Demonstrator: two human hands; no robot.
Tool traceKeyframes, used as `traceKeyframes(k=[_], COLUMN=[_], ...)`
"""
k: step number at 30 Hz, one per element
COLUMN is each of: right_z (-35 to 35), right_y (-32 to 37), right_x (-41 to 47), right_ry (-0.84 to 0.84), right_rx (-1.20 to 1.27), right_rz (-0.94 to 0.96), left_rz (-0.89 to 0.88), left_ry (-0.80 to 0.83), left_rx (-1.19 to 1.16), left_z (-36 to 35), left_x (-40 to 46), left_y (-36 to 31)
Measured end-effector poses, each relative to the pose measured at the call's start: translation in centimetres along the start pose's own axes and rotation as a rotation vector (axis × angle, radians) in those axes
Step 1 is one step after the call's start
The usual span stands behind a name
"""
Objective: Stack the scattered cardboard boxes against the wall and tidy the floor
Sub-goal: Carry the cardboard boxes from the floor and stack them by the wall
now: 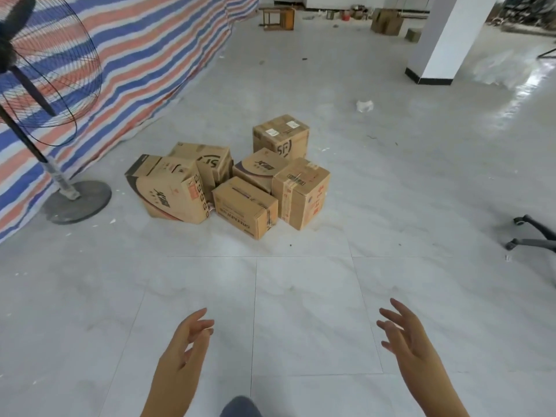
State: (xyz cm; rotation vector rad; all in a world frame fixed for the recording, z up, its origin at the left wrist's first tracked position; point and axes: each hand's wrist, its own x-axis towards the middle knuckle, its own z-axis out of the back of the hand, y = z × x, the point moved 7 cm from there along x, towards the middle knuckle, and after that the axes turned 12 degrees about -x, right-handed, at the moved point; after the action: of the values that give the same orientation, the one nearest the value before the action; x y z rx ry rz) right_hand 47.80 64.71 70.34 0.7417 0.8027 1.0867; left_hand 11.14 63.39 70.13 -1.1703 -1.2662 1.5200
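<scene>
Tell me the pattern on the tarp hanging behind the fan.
The tarp has blue, white and orange-red stripes, seen best in the head view.

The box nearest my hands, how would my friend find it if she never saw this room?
Start at the big standing fan by the striped tarp, then look right to the cluster of cardboard boxes on the tiled floor. The nearest box sits at the front middle. It is the lowest, lying long and flat, with upside-down print on its front side.

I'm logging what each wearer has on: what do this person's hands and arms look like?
Left hand and right hand are bare: no gloves, rings or watch visible. Both forearms are uncovered, with no sleeves in view.
</scene>
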Motion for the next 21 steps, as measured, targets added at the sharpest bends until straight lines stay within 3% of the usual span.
traceKeyframes(k=[7,14,21], right_z=[-1.6,-1.0,0.3], right_y=[1.4,6.4,7.9], right_x=[14.0,28.7,40.5], right_ry=[-0.061,-0.224,-0.231], right_rx=[0.031,0.123,0.103], right_rz=[-0.055,-0.109,-0.154], left_rz=[0.009,-0.004,0.060], left_ry=[0.010,0.180,0.224], left_rx=[0.002,0.034,0.018], left_z=[-4.5,-10.6,-17.2], left_x=[15.1,34.0,46.2], left_y=[-1.2,-6.4,-7.5])
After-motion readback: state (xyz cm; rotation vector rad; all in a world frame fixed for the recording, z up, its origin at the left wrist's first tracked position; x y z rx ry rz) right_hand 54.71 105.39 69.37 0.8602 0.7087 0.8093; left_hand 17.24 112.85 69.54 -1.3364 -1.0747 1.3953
